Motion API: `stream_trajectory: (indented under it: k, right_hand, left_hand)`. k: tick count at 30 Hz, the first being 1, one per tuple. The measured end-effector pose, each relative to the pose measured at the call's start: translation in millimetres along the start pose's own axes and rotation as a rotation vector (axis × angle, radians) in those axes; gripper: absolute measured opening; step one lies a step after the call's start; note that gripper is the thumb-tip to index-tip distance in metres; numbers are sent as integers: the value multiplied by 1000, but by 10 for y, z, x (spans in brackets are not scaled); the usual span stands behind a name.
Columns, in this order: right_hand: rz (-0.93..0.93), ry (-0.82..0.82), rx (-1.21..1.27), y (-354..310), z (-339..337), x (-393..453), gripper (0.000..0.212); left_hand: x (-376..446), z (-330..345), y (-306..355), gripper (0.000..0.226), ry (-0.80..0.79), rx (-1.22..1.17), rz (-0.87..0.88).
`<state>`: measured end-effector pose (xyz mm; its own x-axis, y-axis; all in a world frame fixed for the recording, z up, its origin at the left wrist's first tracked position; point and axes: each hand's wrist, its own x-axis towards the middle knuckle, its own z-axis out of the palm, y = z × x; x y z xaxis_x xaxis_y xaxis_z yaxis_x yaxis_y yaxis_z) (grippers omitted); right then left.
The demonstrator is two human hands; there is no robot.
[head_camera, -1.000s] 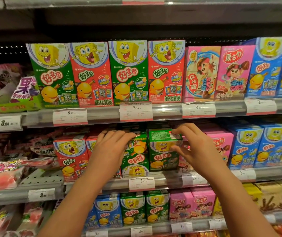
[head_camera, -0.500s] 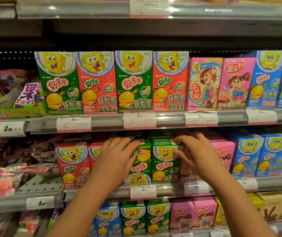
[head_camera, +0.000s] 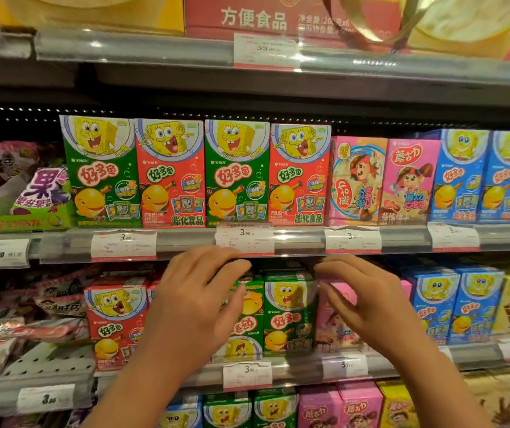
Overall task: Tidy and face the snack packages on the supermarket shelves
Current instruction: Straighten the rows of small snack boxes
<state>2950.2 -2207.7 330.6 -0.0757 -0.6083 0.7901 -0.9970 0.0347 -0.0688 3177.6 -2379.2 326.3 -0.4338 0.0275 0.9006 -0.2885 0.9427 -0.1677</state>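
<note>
Both hands are now sitting higher, up at the box tops under the shelf rail (head_camera: 185,242). Left hand (head_camera: 199,299) is curling over the upside-down green box (head_camera: 247,319), fingers together on its top edge, thumb pressing its front. Just beyond those fingertips, the upright green box (head_camera: 287,313) is standing between both hands. Right hand (head_camera: 368,304) is gripping the pink box (head_camera: 340,310), fingers curled over its top. Blue boxes (head_camera: 451,304) are crowding its far side.
</note>
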Motion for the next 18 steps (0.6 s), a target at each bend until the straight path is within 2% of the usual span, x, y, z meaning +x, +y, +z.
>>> stream_trajectory:
  k: [4,12,15,18]
  right_hand:
    - [-79,163,24,-88,-214,199,14]
    - [-183,400,-128,-132,-664,964,19]
    - [-160,401,-173,-118,-802,1285,32]
    - [-95,282,-240,-127,-839,1531,49]
  left_hand:
    - [3,-23,-84,40,4,105,-112]
    - [-64,7,-144,51,-85,202,-175]
    - [-29,-11,-140,53,-90,209,-191]
    - [-9,-36,-130,53,-102,210,-196]
